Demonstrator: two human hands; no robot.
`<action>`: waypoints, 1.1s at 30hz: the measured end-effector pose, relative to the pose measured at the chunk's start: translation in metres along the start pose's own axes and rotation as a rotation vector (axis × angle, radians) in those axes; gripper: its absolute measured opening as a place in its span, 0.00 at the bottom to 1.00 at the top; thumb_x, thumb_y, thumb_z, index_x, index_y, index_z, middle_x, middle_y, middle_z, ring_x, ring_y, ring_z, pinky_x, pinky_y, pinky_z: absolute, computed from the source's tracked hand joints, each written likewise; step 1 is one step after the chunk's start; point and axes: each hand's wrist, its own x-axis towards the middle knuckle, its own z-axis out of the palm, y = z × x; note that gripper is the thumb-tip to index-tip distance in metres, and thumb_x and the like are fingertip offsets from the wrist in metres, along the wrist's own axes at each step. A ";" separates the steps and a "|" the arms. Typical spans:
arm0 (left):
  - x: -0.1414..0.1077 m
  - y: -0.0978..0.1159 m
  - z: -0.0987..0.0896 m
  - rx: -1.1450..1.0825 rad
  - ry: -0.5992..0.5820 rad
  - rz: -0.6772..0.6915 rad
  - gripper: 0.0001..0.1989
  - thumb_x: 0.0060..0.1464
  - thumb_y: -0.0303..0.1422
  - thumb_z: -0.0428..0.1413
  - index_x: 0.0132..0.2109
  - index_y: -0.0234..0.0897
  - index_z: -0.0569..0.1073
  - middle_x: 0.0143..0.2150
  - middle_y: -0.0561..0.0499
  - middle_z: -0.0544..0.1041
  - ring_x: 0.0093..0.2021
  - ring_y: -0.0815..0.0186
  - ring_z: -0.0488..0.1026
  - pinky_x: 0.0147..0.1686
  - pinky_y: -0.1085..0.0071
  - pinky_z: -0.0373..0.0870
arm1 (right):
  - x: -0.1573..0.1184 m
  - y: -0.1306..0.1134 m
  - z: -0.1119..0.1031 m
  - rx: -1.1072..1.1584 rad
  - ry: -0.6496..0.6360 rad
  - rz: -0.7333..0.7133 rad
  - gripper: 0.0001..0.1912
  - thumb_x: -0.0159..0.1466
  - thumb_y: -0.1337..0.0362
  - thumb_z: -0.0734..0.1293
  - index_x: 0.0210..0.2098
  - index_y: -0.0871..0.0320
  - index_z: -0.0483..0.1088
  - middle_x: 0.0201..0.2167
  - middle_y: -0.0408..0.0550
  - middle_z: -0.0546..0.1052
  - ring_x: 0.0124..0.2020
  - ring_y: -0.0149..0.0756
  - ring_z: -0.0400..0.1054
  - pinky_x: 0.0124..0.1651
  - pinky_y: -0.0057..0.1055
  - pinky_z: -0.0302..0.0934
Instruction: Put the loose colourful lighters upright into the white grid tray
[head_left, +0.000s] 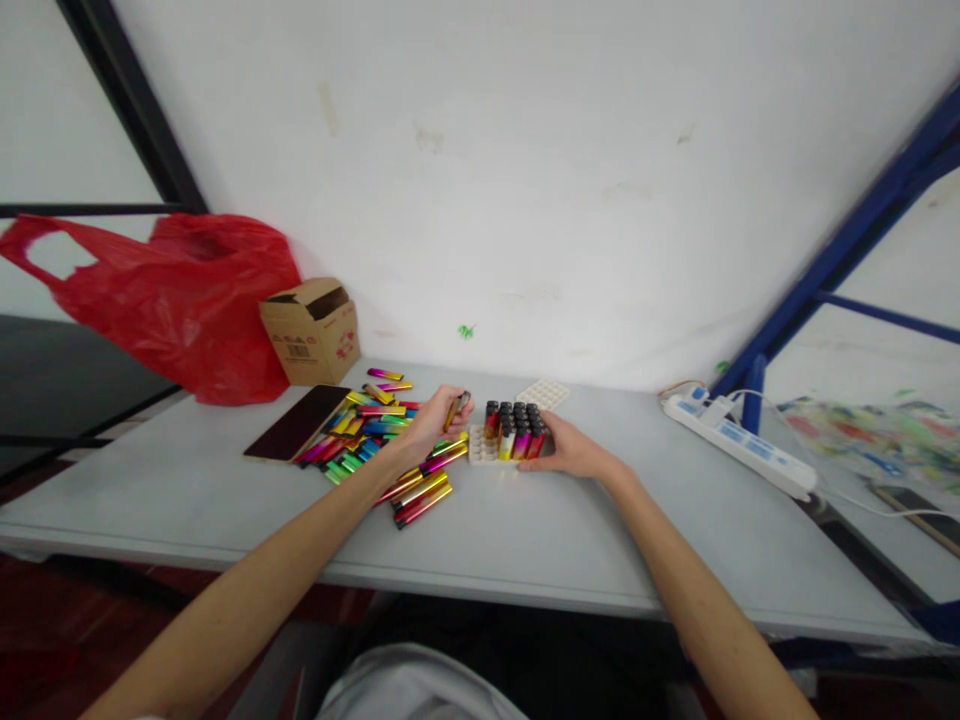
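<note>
My left hand (436,425) is closed around a gold-coloured lighter (453,412) with a dark top, held just left of a white tray (481,450) with rows of holes. Several lighters (517,438) with black tops stand upright in the tray, filling its middle and right; some holes on the left show bare. My right hand (566,447) grips the tray's right side, thumb at the front near corner, its other fingers partly hidden behind the lighters. A loose heap of shiny coloured lighters (424,492) lies beside and beneath my left hand.
Behind the tray lies a second white holed tray (543,394). A dark flat panel (296,424), an open cardboard box (311,335) and a red plastic bag (187,310) are at left. To the right, a white power strip (739,445) with cables lies near a blue metal frame (832,240).
</note>
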 end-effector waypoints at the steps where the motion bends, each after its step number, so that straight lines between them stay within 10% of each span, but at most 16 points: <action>1: 0.000 0.000 0.000 -0.008 -0.009 -0.001 0.15 0.57 0.40 0.46 0.26 0.37 0.62 0.23 0.57 0.52 0.19 0.73 0.47 0.19 0.77 0.46 | 0.000 0.000 0.000 0.001 0.003 -0.003 0.43 0.53 0.49 0.80 0.62 0.59 0.66 0.57 0.57 0.75 0.56 0.54 0.70 0.62 0.51 0.62; 16: -0.006 0.003 0.011 0.073 0.018 0.153 0.13 0.58 0.44 0.55 0.39 0.40 0.65 0.24 0.57 0.68 0.22 0.71 0.62 0.23 0.76 0.61 | 0.000 0.000 0.000 0.005 -0.006 -0.001 0.45 0.53 0.50 0.80 0.63 0.59 0.64 0.60 0.58 0.73 0.59 0.55 0.69 0.64 0.51 0.61; 24: 0.002 -0.001 0.002 0.492 0.045 0.459 0.14 0.56 0.43 0.62 0.39 0.34 0.78 0.39 0.47 0.80 0.42 0.63 0.76 0.44 0.69 0.73 | 0.001 0.000 0.000 0.011 -0.003 -0.013 0.44 0.54 0.51 0.80 0.63 0.58 0.64 0.60 0.57 0.73 0.59 0.55 0.69 0.64 0.51 0.61; 33: 0.000 -0.007 -0.002 0.644 -0.023 0.465 0.16 0.58 0.40 0.62 0.46 0.33 0.81 0.47 0.44 0.83 0.48 0.59 0.79 0.50 0.66 0.76 | 0.001 0.000 0.000 -0.004 -0.004 -0.025 0.43 0.54 0.50 0.80 0.62 0.59 0.65 0.59 0.57 0.74 0.57 0.54 0.70 0.62 0.51 0.63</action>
